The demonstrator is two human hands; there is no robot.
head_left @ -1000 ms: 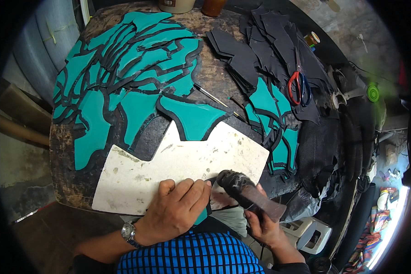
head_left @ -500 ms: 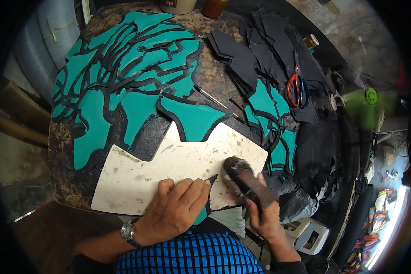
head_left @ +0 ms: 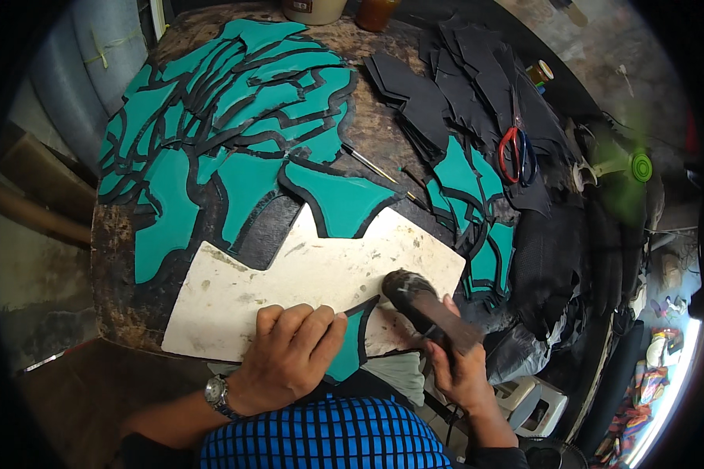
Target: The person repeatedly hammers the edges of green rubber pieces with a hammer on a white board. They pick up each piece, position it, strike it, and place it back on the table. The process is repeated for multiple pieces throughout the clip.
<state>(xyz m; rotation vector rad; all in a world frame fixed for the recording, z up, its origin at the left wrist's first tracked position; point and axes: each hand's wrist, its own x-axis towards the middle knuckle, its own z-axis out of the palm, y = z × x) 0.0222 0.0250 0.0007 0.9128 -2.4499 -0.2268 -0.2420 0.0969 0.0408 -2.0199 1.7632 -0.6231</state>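
Left hand [head_left: 289, 356] presses fingers flat on the teal piece [head_left: 346, 352]; right hand [head_left: 461, 375] grips a hammer [head_left: 426, 305] (jars' [head_left: 313, 9] contents can't be seen).

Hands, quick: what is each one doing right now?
Left hand: open, pressing flat on a teal piece.
Right hand: closed around a dark hammer.

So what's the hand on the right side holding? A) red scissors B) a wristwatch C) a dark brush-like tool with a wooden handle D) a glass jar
C: the right hand grips a dark tool whose rounded head rests on the white board, while the red scissors lie untouched further back on the black pieces.
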